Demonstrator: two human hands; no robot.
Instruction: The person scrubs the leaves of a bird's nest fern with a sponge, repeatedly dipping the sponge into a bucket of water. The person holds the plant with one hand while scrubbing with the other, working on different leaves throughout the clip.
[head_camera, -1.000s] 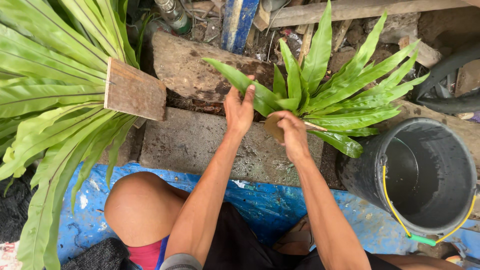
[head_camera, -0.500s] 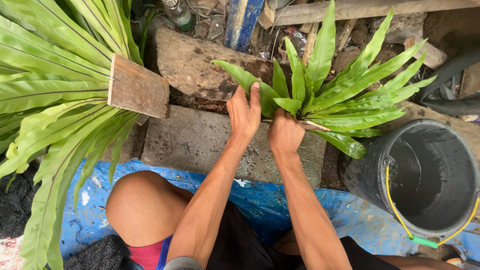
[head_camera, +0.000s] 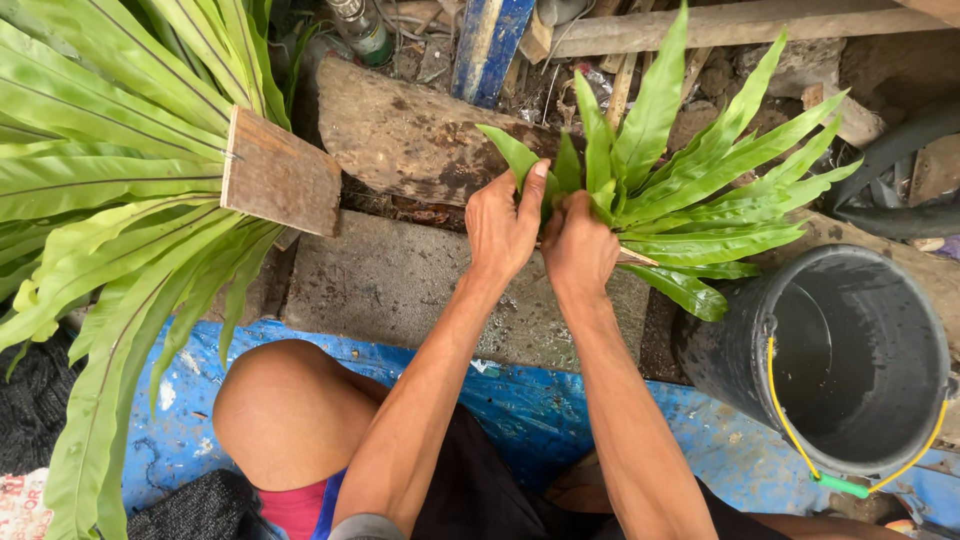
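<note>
Outdoors, a concrete slab (head_camera: 400, 280) lies before a kneeling person, with a blue tarp (head_camera: 540, 400) under the knees. Both hands meet at the base of a small fern (head_camera: 690, 190) held over the slab's right end. Left hand (head_camera: 505, 225) is closed around the fern's base, thumb raised along a leaf. Right hand (head_camera: 580, 245) is clenched on the base just beside it, touching the left. A second ago the hands were apart and the left was open; now they press together. Black bucket (head_camera: 850, 360) stands right of the fern. Large fern (head_camera: 110, 200) on a wooden board (head_camera: 280, 175) fills the left.
</note>
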